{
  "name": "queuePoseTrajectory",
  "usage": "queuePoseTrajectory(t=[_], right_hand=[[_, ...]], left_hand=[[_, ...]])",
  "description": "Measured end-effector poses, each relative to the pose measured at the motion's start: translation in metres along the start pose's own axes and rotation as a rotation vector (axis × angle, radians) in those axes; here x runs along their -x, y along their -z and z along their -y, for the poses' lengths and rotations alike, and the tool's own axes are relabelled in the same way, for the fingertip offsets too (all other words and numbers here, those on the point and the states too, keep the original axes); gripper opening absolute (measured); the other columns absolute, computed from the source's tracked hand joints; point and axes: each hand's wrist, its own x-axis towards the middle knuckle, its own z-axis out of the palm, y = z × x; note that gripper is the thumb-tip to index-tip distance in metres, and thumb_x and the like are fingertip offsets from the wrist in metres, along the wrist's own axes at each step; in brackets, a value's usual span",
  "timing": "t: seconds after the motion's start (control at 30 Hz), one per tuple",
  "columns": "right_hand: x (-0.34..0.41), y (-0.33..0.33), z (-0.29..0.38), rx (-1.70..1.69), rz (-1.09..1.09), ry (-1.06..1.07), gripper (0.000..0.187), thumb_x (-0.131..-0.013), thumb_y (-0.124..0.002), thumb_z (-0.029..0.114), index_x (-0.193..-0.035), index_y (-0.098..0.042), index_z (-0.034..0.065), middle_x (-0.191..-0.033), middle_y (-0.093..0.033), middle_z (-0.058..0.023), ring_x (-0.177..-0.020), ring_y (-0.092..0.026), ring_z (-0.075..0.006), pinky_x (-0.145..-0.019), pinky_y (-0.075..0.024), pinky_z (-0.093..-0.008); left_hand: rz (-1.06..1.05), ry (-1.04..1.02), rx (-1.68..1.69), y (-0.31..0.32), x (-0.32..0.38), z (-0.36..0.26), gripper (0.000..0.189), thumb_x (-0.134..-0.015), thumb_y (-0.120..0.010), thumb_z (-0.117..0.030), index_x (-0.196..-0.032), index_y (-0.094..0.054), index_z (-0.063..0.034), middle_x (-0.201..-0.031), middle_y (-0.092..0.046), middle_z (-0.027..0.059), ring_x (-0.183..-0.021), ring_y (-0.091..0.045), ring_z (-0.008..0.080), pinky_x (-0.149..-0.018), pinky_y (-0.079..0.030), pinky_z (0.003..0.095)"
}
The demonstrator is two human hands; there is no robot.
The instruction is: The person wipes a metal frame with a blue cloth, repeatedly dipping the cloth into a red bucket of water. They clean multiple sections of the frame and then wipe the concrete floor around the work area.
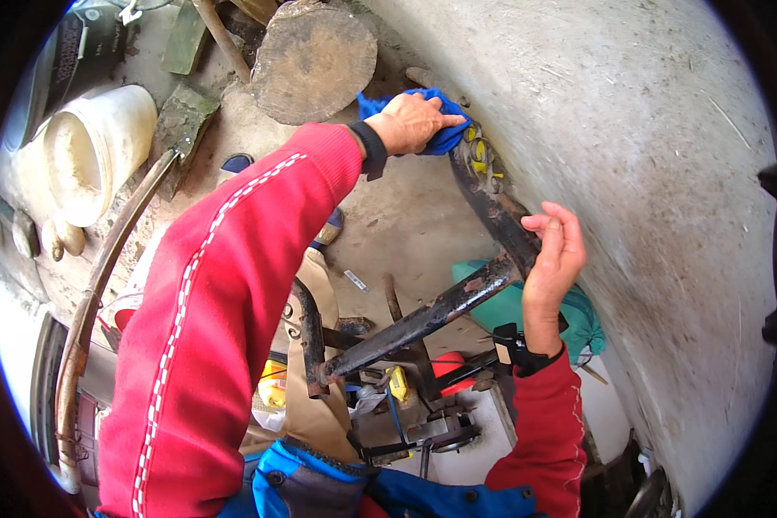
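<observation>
My left hand [411, 123] presses a blue cloth [443, 139] at the upper end of a black-painted, rusty metal tube frame [424, 317]. Yellow pieces and curled metal scrollwork [482, 158] sit along the tube just below the cloth. My right hand [553, 259] is beside the junction where two tubes meet, its fingers loosely bent and apart, nothing seen between them. Whether its palm touches the tube cannot be told. The frame slopes down to a short curved tube [311, 337] near my leg. Both wrists wear black bands.
A rough plaster wall [647, 162] rises close on the right. A round wood block [314, 61] stands beyond my left hand; a white bucket [100, 149] lies at left near a long curved pole [97, 291]. A green bag [579, 314], a red object and a mechanical assembly [443, 430] lie below the frame.
</observation>
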Motion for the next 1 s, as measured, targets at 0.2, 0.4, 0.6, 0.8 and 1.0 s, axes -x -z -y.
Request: queuePoseTrajectory(t=[0.2,0.4,0.6,0.8,1.0], right_hand=[[-0.001,-0.001,-0.001,0.009,-0.01,-0.001,0.02,-0.097,-0.044,0.006,-0.107,-0.06,-0.0019,-0.081,-0.067,-0.0076,-0.077,-0.06,-0.0135,-0.077,-0.047,-0.027],[-0.001,0.0,0.001,0.072,-0.01,-0.002,0.02,-0.097,-0.044,0.006,-0.106,-0.06,-0.0018,-0.08,-0.067,-0.0076,-0.077,-0.06,-0.0141,-0.076,-0.0477,-0.0277],[-0.001,-0.001,0.003,0.07,-0.008,-0.016,0.02,-0.097,-0.045,0.008,-0.104,-0.061,-0.0018,-0.08,-0.067,-0.0074,-0.076,-0.06,-0.0141,-0.075,-0.048,-0.0278],[-0.001,0.0,0.003,0.075,0.0,-0.022,0.02,-0.097,-0.045,0.008,-0.104,-0.061,-0.0019,-0.08,-0.067,-0.0075,-0.076,-0.06,-0.0136,-0.075,-0.048,-0.0276],[-0.001,0.0,0.0,0.06,-0.017,-0.01,0.02,-0.098,-0.045,0.01,-0.105,-0.061,-0.0016,-0.08,-0.067,-0.0071,-0.075,-0.06,-0.0127,-0.073,-0.0475,-0.0267]], left_hand=[[0.018,0.077,0.139,-0.011,0.003,-0.007,0.077,-0.077,-0.065,-0.01,-0.147,-0.038,-0.0286,-0.112,-0.059,0.0176,-0.097,-0.064,0.0348,-0.08,-0.054,0.0409],[-0.044,0.127,0.476,-0.028,0.034,-0.028,0.082,-0.073,-0.063,-0.014,-0.148,-0.032,-0.0144,-0.108,-0.06,0.0225,-0.095,-0.063,0.0387,-0.08,-0.053,0.0438],[-0.002,0.058,0.476,-0.015,0.05,-0.052,0.074,-0.075,-0.064,-0.013,-0.144,-0.041,-0.0259,-0.108,-0.061,0.0197,-0.094,-0.064,0.038,-0.082,-0.052,0.0464],[0.033,-0.047,0.082,-0.002,0.026,-0.031,0.066,-0.082,-0.066,-0.021,-0.143,-0.042,-0.0318,-0.107,-0.063,0.0179,-0.089,-0.067,0.0312,-0.077,-0.053,0.0415],[0.066,0.002,0.53,-0.016,0.049,-0.046,0.08,-0.072,-0.063,-0.007,-0.146,-0.039,-0.0249,-0.114,-0.059,0.0177,-0.101,-0.061,0.0381,-0.085,-0.05,0.044]])
